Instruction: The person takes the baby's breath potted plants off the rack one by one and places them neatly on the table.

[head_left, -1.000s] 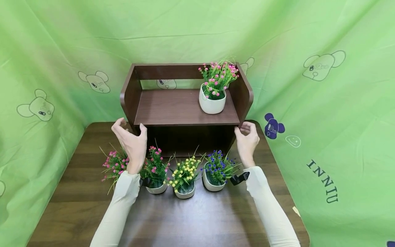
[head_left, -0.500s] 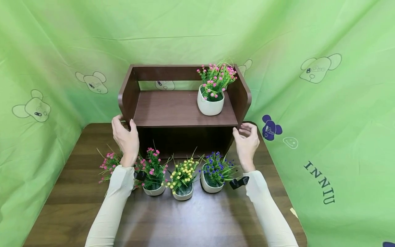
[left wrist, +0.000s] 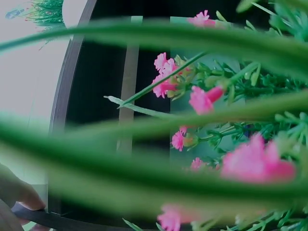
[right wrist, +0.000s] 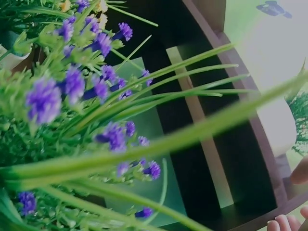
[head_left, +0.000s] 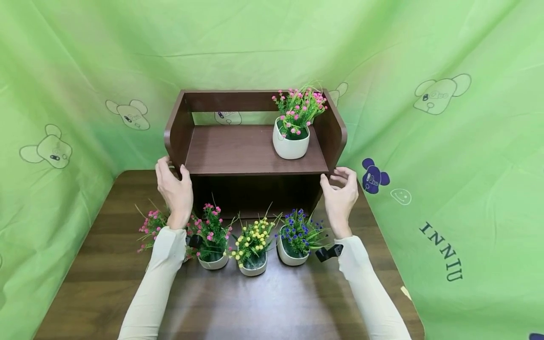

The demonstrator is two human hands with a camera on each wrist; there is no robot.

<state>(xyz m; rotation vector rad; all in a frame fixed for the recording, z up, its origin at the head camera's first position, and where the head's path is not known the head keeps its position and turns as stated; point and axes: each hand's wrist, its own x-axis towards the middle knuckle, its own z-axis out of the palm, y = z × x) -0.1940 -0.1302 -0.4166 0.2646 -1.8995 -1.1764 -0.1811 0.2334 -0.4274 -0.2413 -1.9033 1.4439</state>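
A dark brown two-tier shelf [head_left: 255, 151] stands at the back of the wooden table. My left hand [head_left: 176, 193] grips its left side panel just below the upper board, thumb at the front and fingers along the outside. On the opposite side my right hand [head_left: 341, 196] holds the right side panel the same way; its fingertips [right wrist: 279, 225] show at the panel's outer face in the right wrist view. One white pot of pink flowers [head_left: 291, 141] sits at the right of the upper board. Pink flowers [left wrist: 204, 98] fill much of the left wrist view.
Before the shelf stand a pot of pink flowers [head_left: 213, 261], a pot of yellow flowers [head_left: 253, 270] and a pot of blue flowers [head_left: 292, 257]. More pink flowers [head_left: 150, 226] show behind my left forearm. Green printed cloth [head_left: 255, 42] surrounds the table [head_left: 263, 307].
My left hand has moved left and slightly up from in front of the shelf onto its left side panel. My right hand has stayed at the right panel. The head view has shifted slightly.
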